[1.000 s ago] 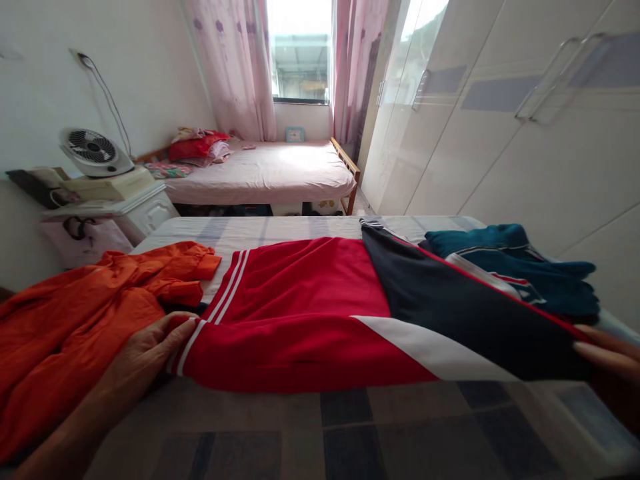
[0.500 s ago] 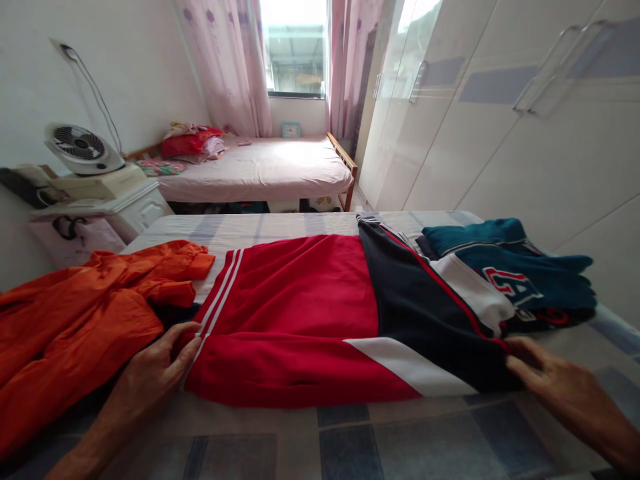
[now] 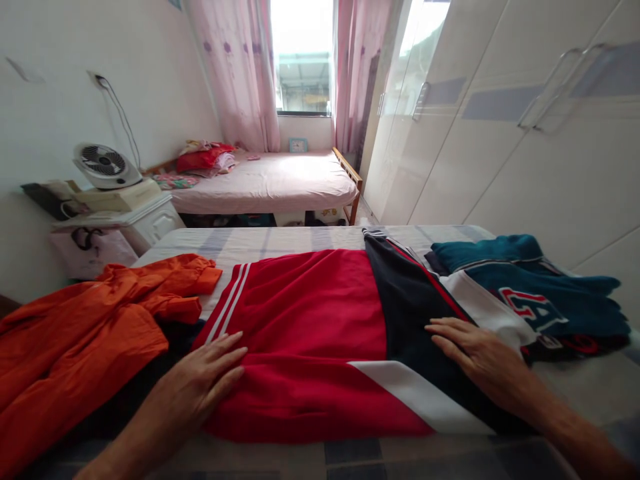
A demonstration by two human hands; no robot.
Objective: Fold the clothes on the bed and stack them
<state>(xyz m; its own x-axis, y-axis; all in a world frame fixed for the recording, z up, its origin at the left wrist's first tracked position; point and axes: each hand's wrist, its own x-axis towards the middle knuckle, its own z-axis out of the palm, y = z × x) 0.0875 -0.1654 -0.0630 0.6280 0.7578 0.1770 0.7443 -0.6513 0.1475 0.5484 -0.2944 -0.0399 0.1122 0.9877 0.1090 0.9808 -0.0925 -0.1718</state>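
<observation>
A red, black and white jacket (image 3: 310,307) lies spread on the bed in front of me, with a double white stripe along its left hem and one side folded inward. My left hand (image 3: 205,373) rests on the red cloth near that striped hem, fingers stretched out. Over the black part at the right, my right hand (image 3: 470,343) lies with its fingers extended. Neither hand grips the cloth. An orange jacket (image 3: 115,327) sits left of my left hand, partly over dark cloth. Beyond my right hand is a pile topped by a teal garment (image 3: 530,280) with letters on it.
Checked sheet (image 3: 280,233) covers the near bed. A second bed (image 3: 280,177) with a red bundle (image 3: 205,159) stands by the window. At left, a fan (image 3: 106,165) sits on boxes above a white cabinet (image 3: 157,223). White wardrobes (image 3: 500,147) line the right.
Both hands have let go of the jacket's edges and moved inward onto its surface, fingers now stretched out. The camera view has tilted slightly up and to the left.
</observation>
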